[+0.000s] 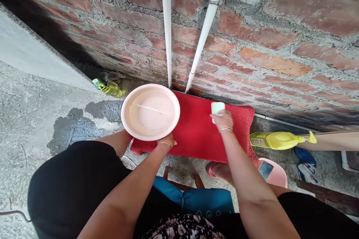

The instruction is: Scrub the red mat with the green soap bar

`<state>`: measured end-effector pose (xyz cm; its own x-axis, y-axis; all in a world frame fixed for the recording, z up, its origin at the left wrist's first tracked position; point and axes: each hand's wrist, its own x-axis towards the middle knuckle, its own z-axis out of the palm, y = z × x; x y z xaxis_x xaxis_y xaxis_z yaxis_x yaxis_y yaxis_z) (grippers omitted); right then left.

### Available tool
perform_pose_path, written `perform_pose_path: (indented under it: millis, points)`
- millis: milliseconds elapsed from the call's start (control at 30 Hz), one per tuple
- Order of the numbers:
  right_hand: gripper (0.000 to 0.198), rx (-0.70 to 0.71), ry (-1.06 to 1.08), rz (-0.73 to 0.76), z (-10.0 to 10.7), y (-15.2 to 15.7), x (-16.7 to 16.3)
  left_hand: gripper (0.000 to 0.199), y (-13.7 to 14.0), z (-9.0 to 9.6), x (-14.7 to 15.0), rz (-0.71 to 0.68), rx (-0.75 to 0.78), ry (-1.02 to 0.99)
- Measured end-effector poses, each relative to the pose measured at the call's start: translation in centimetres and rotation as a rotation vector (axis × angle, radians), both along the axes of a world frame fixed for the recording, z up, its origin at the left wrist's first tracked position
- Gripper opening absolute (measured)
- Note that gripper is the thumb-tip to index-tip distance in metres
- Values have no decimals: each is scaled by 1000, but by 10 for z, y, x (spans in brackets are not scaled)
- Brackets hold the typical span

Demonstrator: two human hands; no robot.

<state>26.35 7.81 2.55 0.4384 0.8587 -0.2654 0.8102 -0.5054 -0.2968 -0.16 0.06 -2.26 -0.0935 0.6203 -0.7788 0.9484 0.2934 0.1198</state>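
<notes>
A red towel-like cloth (193,127) covers a low bench in front of me. My right hand (224,119) is closed on a pale mint-green, rounded rectangular block (218,108) over the cloth's right half; I cannot tell its exact kind. A pale pink basin (150,134) of water sits at the cloth's left end. At the basin's near right edge is my left hand (167,141), low against the cloth. The rim hides most of its fingers, so its grip does not show.
A brick wall (252,37) with two white pipes (167,26) rises behind the bench. To the right lie a yellow pump bottle (280,140) and a pink tub (280,173) with a phone (265,168). Leftward are a green bottle (110,89) and wet concrete (70,127).
</notes>
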Motion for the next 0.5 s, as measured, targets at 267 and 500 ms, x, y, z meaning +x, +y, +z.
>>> perform_pose_path:
  millis: [267, 500]
  points:
    - [32, -52, 154, 356, -21, 41, -123, 72, 4, 22, 4, -68, -8, 54]
    - [35, -111, -74, -20, -11, -2, 71, 75, 3, 16, 3, -32, -12, 33]
